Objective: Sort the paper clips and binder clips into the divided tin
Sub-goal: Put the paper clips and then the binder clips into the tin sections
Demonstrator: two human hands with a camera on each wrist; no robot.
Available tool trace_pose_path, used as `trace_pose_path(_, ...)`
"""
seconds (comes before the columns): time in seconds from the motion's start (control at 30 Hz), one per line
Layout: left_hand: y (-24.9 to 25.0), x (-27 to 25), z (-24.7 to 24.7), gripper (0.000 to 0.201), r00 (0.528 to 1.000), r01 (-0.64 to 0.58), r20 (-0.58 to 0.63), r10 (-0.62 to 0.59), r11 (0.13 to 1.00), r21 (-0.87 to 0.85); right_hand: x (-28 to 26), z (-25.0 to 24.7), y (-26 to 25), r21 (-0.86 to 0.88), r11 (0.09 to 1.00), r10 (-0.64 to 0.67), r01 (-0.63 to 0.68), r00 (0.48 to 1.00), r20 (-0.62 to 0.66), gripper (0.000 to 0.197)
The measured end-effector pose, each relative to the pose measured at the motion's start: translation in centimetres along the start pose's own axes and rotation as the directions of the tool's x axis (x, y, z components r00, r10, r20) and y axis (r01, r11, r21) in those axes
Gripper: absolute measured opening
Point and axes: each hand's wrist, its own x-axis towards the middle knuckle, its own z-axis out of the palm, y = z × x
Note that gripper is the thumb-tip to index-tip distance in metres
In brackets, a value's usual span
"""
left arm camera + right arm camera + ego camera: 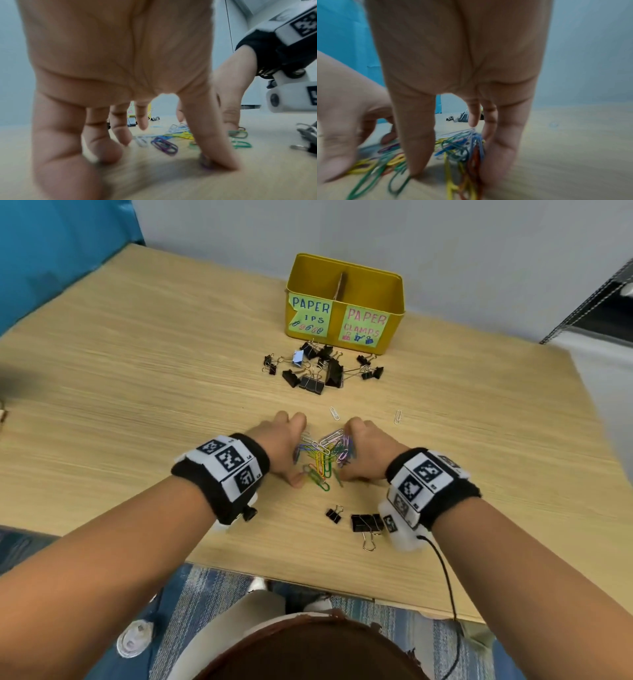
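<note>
A heap of coloured paper clips (323,457) lies on the wooden table between my two hands. My left hand (286,446) cups its left side with fingertips on the table, and its thumb (214,142) presses a purple clip. My right hand (364,450) cups the right side, and clips (462,148) bunch against its straight fingers (501,135). Neither hand grips anything. The yellow divided tin (390,313) stands at the back, labelled for paper clips on the left and clamps on the right. Several black binder clips (322,368) lie in front of it.
Two silver paper clips (334,413) (397,416) lie apart, just beyond my hands. Two black binder clips (333,515) (366,523) sit near the table's front edge by my right wrist. A grey wall runs behind the tin.
</note>
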Motion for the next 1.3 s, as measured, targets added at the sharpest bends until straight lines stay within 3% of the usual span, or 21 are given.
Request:
trace_pose_path(0.07,0.5,0.8,-0.2,0.105,0.998,-0.007,-0.063,0.005,0.999,-0.039,0.5,0.1,-0.7,0.077,0.997,-0.025,0.027,0.999,-0.029,0.103)
trace_pose_path(0.17,0.9,1.6,-0.1,0.097,0.998,0.0,-0.062,-0.004,0.998,-0.061,0.8,0.3,-1.2,-0.091,0.996,0.004,-0.006,1.0,-0.012,0.106)
trace_pose_path(0.33,1.6,2.2,0.1,0.054,0.994,-0.061,-0.094,0.052,0.994,-0.09,2.1,-0.4,-1.5,-0.029,0.998,-0.055,0.055,0.998,-0.014,0.059)
trace_pose_path(0.47,2.2,2.9,-0.1,0.033,0.988,-0.05,-0.147,0.04,0.996,-0.07,2.7,-1.4,-1.5,-0.047,0.995,-0.088,0.086,0.995,-0.039,0.038)
trace_pose_path(0.57,2.1,3.6,-0.5,0.029,0.986,-0.042,-0.166,0.019,0.99,-0.133,3.7,-1.9,-1.1,0.172,0.985,0.007,-0.001,0.999,-0.035,0.023)
trace_pose_path(0.63,1.8,4.1,-1.1,0.027,0.986,-0.041,-0.164,0.012,0.984,-0.173,4.4,-2.4,-0.5,0.385,0.919,0.081,-0.079,0.997,0.011,0.015)
trace_pose_path(0.7,1.2,4.6,-1.6,0.021,0.99,-0.036,-0.138,-0.003,0.96,-0.277,5.0,-3.1,0.3,0.552,0.828,0.09,-0.104,0.995,0.053,0.023)
trace_pose_path(0.77,0.2,5.5,-2.3,0.016,0.997,-0.021,-0.076,-0.019,0.87,-0.493,5.3,-4.4,0.6,0.683,0.725,0.043,-0.087,0.996,0.082,0.024)
trace_pose_path(0.87,-1.1,6.6,-4.4,0.027,0.999,-0.032,-0.033,0.011,0.634,-0.772,6.1,-7.8,0.0,0.789,0.613,-0.01,-0.043,0.998,0.062,0.022)
trace_pose_path(0.97,-1.7,7.7,-9.2,0.024,0.992,-0.126,-0.117,0.046,0.4,-0.908,8.1,-12.8,-1.4,0.844,0.533,-0.071,0.059,0.997,-0.025,0.022)
trace_pose_path(1.03,-1.8,8.7,-12.8,0.021,0.98,-0.194,-0.197,0.026,0.343,-0.919,9.7,-16.0,-2.5,0.86,0.493,-0.083,0.131,0.991,-0.103,0.021)
trace_pose_path(1.13,-2.0,11.7,-17.7,0.021,0.937,-0.261,-0.331,-0.114,0.4,-0.879,13.0,-19.6,-4.8,0.858,0.466,-0.006,0.217,0.97,-0.243,0.026)
trace_pose_path(1.23,-1.5,14.7,-20.0,0.017,0.87,-0.196,-0.43,-0.24,0.632,-0.749,17.0,-20.5,-7.1,0.832,0.509,0.146,0.221,0.93,-0.336,0.029)
trace_pose_path(1.3,-1.0,15.9,-20.7,0.006,0.847,-0.12,-0.482,-0.226,0.801,-0.586,18.5,-20.5,-7.9,0.788,0.594,0.174,0.16,0.931,-0.321,0.017)
